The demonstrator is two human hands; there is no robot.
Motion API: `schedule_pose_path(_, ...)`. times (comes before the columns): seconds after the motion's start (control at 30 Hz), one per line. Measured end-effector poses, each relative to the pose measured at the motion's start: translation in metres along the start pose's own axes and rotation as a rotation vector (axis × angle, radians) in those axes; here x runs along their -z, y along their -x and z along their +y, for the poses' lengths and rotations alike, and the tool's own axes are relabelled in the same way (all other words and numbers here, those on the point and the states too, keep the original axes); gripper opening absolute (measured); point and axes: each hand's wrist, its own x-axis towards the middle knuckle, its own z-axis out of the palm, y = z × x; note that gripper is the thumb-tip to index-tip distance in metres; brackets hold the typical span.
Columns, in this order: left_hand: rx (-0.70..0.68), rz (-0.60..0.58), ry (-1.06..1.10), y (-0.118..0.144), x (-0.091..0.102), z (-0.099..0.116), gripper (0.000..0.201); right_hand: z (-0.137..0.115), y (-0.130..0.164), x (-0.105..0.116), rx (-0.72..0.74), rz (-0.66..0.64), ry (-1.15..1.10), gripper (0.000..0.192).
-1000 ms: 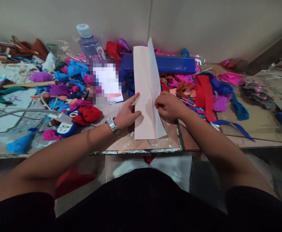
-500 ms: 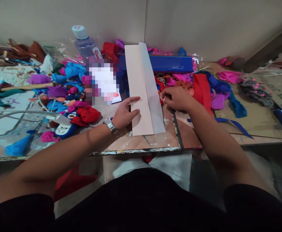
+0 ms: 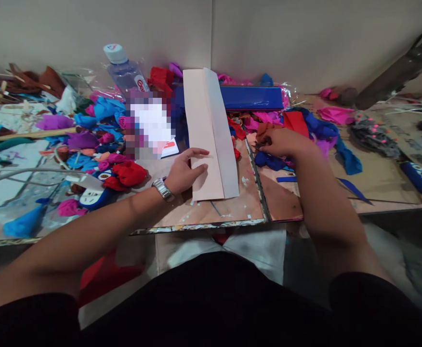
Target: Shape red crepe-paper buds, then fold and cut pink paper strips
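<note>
Spanning the view, one counter (image 3: pixel 232 212) carried one folded pink sheet (image 3: pixel 205 135) near its front edge, bare board beside it. Left hand (image 3: pixel 182 173) lay flat upon it, fingers spread; right hand (image 3: pixel 283 142) reached into scraps (image 3: pixel 269 161), its grip unclear.

head cam | faces forward-down | close over table (image 3: pixel 204 217)

Folded paper strip (image 3: pixel 206 135): pale peach, right flap greyer. Long box (image 3: pixel 252 97): glossy deep blue. Scraps (image 3: pixel 98 130): magenta, cyan, purple, red (red clump (image 3: pixel 129 173) nearest wrist). Bottle cap (image 3: pixel 115 53): white. Watch (image 3: pixel 161 188): silver.
</note>
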Motion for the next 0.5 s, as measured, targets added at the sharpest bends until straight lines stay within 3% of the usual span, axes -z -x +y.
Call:
schedule_pose_path(0.1, -0.013, -0.017, -0.006, 0.000, 0.001, 0.000, 0.037, 0.002, -0.004, -0.004, -0.018, -0.070, 0.089, 0.023)
schedule_pose_path(0.27, -0.005, -0.026, 0.056, 0.000, 0.000, -0.007, 0.071, -0.006, -0.002, -0.002, -0.034, -0.051, 0.116, 0.017)
schedule_pose_path(0.37, 0.017, -0.023, 0.131, 0.000, -0.002, -0.009, 0.081, -0.018, -0.001, 0.002, -0.070, 0.086, 0.107, 0.017)
schedule_pose_path(0.5, 0.021, -0.031, 0.115, 0.001, -0.001, -0.008, 0.070, -0.036, -0.005, -0.001, -0.017, 0.268, 0.025, 0.025)
